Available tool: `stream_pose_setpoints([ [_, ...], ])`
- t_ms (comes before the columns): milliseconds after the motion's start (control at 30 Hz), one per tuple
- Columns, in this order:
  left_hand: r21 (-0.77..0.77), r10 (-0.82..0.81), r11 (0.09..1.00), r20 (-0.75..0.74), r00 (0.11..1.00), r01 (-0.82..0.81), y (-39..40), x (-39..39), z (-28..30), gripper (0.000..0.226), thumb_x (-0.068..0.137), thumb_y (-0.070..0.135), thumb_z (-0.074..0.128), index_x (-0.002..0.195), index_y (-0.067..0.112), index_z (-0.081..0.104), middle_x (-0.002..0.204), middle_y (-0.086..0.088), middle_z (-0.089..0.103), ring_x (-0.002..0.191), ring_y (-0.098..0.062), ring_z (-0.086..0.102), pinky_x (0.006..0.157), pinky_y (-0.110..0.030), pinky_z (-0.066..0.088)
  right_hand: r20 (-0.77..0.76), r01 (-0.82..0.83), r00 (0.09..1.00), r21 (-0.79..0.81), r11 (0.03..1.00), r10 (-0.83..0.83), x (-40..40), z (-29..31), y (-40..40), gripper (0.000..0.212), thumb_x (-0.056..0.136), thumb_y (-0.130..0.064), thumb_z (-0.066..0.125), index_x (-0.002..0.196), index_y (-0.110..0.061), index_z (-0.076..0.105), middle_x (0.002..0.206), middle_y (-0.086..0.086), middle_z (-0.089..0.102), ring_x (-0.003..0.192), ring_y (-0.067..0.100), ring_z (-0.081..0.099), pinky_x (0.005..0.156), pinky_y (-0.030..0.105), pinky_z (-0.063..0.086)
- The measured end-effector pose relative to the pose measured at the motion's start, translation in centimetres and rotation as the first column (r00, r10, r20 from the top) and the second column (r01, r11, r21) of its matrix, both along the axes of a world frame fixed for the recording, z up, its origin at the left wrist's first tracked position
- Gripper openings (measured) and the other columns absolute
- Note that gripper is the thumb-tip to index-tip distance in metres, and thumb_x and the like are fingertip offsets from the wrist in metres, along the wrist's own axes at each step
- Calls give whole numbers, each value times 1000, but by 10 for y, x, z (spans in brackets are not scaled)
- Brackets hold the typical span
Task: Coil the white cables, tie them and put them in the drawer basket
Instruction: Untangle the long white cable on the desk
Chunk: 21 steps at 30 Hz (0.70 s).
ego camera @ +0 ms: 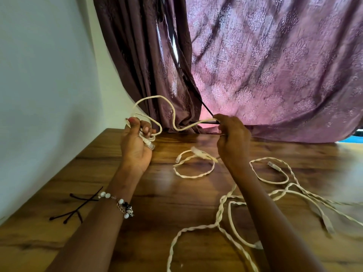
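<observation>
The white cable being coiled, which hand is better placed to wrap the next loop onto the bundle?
Right. The right hand pinches the free run of the white cable, so it can carry that length over. The left hand already grips the gathered loops and connector end.

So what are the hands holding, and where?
Left hand grips the white cable coils near its plug; right hand pinches the same cable farther along.

Daylight glows through the curtain (275, 65); glare on the table (176, 203), edges bowed
</observation>
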<state>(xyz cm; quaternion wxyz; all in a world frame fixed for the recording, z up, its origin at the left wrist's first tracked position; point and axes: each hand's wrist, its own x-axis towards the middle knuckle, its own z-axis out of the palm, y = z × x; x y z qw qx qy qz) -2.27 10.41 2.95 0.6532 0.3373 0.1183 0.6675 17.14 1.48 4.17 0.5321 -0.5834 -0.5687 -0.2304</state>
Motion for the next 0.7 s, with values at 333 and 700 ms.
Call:
stream_pose_setpoints([
  [333,33,58,998,-103,993,-54,-1,1,0,35,97,40,41,70,17,44,51,8,44,47,-4,42,52,-20,28,321,184,910,256,949,-263,12,-11,16,32,84,-1,47,100,-9,72,89,9,67,84,23,39,67,31,23],
  [700,102,141,987,-176,974,-125,-6,0,6,40,98,41,39,71,12,42,47,5,34,44,-7,31,57,-27,38,-654,-963,135,92,255,744,-3,66,-58,16,80,-3,57,84,3,71,47,6,47,29,9,35,37,16,37],
])
